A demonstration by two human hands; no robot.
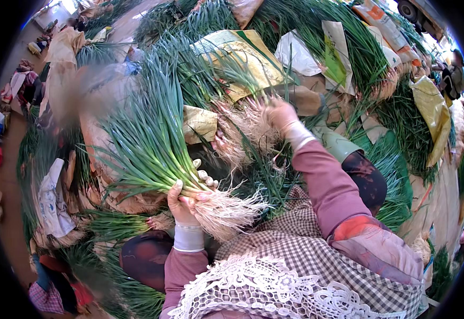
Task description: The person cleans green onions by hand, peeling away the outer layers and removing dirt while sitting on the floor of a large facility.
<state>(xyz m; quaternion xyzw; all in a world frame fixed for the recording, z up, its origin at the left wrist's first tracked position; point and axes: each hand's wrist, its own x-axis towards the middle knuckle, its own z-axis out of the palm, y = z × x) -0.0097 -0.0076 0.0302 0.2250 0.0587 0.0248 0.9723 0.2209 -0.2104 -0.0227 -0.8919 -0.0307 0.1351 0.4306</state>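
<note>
My left hand [183,206] is wrapped round a thick bunch of spring onions [170,154]. The long green leaves fan up and left, while the pale, tangled roots [229,210] hang out to the right. White coverings show on the fingertips that curl round the stems. Farther away, my right hand [281,114] is slightly smeared by motion. Its fingers are closed on a few spring onions near their root ends, above a loose heap of rooted spring onions [229,125]. Some of those fingers are hidden.
A yellow sack [242,50] lies over the spring onions ahead. White and green sacks [338,56] cover more piles at the far right. Cut leaves lie beside my knee [367,178]. A smaller bunch [120,224] rests at left, and another person [51,287] sits at lower left.
</note>
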